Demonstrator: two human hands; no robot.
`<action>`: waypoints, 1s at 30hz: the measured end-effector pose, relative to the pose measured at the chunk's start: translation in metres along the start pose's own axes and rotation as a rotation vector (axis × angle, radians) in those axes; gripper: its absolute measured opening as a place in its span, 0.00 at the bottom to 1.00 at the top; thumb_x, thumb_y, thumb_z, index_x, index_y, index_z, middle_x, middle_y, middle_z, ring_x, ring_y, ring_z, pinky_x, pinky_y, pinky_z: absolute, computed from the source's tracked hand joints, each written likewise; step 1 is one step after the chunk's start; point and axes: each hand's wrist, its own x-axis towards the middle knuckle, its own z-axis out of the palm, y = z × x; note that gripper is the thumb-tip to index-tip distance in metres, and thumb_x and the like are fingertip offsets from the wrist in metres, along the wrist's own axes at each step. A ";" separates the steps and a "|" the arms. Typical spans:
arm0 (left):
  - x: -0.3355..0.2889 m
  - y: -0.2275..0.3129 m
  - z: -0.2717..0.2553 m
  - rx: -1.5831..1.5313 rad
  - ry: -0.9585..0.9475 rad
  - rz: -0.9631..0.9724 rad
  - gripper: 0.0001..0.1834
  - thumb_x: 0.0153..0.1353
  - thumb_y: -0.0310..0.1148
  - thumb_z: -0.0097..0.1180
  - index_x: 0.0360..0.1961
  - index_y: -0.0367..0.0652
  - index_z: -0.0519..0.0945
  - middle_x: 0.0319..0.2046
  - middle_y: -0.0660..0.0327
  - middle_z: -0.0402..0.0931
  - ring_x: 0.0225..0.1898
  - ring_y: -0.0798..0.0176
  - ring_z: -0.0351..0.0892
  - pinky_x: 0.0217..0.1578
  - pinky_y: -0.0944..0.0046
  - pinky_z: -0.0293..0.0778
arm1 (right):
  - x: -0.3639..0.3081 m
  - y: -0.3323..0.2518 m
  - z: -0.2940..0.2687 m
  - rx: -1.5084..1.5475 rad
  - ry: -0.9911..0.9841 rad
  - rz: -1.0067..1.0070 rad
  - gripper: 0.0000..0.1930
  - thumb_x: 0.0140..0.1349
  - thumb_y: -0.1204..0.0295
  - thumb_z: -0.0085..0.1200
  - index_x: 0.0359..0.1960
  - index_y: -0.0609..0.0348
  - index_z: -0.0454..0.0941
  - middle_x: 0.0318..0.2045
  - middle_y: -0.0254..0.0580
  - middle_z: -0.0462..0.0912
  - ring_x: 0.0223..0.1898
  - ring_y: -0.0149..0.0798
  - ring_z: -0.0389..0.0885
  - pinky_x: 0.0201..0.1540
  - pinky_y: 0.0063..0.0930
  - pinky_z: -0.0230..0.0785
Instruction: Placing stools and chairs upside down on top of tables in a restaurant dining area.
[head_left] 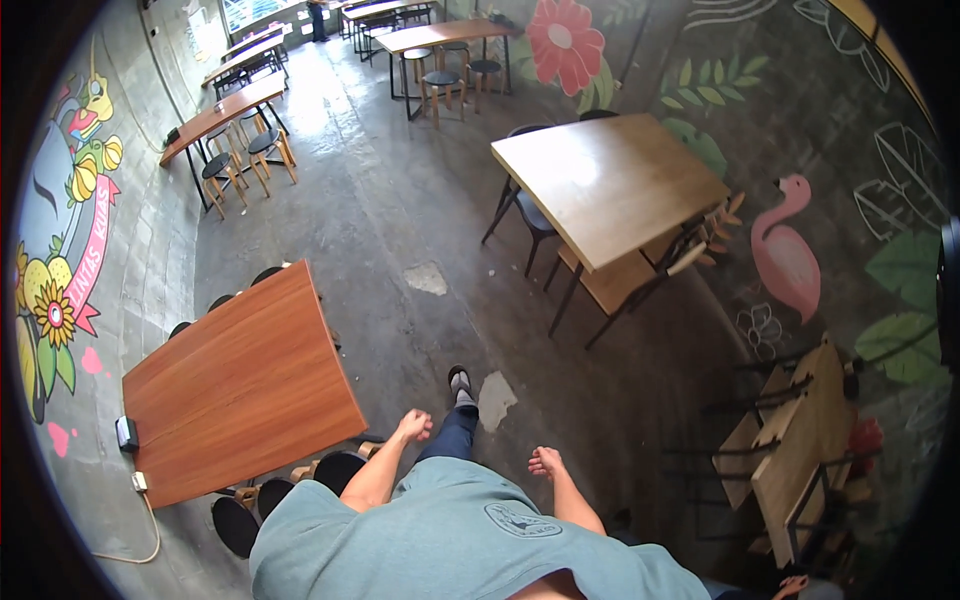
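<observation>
My left hand [416, 425] hangs in front of my body with its fingers loosely curled in, and nothing shows in it. It is nearest to the right corner of a reddish-brown wooden table [245, 385], apart from it. On the other side, my right hand [545, 461] is held out above the grey floor, its fingers also curled and no object visible in them. One foot in a dark sandal [459, 380] is ahead of me, between the two hands.
Black-topped stools [236, 527] stand beside the reddish table. A light wooden table [610, 185] with chairs is ahead right; wooden furniture [790, 460] lines the right side. More tables [225, 115] stand farther off. Another person's hand [793, 585] shows at lower right, and a person [318, 20] stands far back.
</observation>
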 end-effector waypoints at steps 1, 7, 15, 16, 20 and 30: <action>0.007 -0.003 -0.003 -0.020 -0.031 -0.089 0.16 0.57 0.38 0.48 0.40 0.37 0.74 0.27 0.59 0.77 0.20 0.64 0.76 0.16 0.65 0.70 | 0.013 -0.015 -0.002 0.008 -0.001 0.000 0.12 0.59 0.63 0.43 0.36 0.60 0.71 0.27 0.45 0.79 0.23 0.40 0.80 0.24 0.30 0.75; 0.076 -0.030 -0.049 0.186 0.105 -0.292 0.16 0.50 0.42 0.49 0.21 0.38 0.79 0.21 0.54 0.76 0.18 0.60 0.74 0.18 0.56 0.71 | 0.060 -0.105 -0.023 0.004 0.046 0.191 0.13 0.56 0.63 0.46 0.35 0.60 0.71 0.26 0.47 0.78 0.23 0.43 0.80 0.24 0.36 0.74; 0.213 0.159 -0.124 0.061 0.083 -0.244 0.16 0.57 0.41 0.46 0.36 0.38 0.76 0.26 0.58 0.78 0.17 0.63 0.75 0.15 0.62 0.71 | 0.159 -0.303 -0.005 -0.048 0.050 0.097 0.12 0.55 0.64 0.43 0.30 0.61 0.72 0.22 0.45 0.78 0.19 0.42 0.79 0.19 0.33 0.73; 0.228 0.198 -0.131 0.024 0.119 -0.175 0.17 0.58 0.41 0.46 0.40 0.38 0.75 0.30 0.59 0.78 0.18 0.64 0.75 0.16 0.63 0.72 | 0.171 -0.334 0.000 -0.077 0.050 0.075 0.12 0.55 0.65 0.43 0.31 0.62 0.71 0.22 0.44 0.78 0.19 0.40 0.79 0.19 0.33 0.73; 0.282 0.319 -0.154 -0.064 0.207 -0.066 0.16 0.60 0.41 0.46 0.43 0.43 0.76 0.32 0.63 0.79 0.22 0.69 0.76 0.19 0.69 0.71 | 0.226 -0.452 0.027 -0.238 -0.022 -0.022 0.13 0.56 0.64 0.42 0.35 0.61 0.71 0.26 0.44 0.78 0.22 0.40 0.79 0.24 0.32 0.74; 0.373 0.352 -0.184 -0.288 0.307 -0.418 0.20 0.57 0.42 0.44 0.44 0.38 0.74 0.34 0.60 0.78 0.22 0.63 0.77 0.17 0.64 0.71 | 0.335 -0.756 0.145 -0.825 -0.464 -0.137 0.14 0.61 0.62 0.42 0.38 0.56 0.74 0.28 0.35 0.78 0.25 0.33 0.77 0.25 0.28 0.71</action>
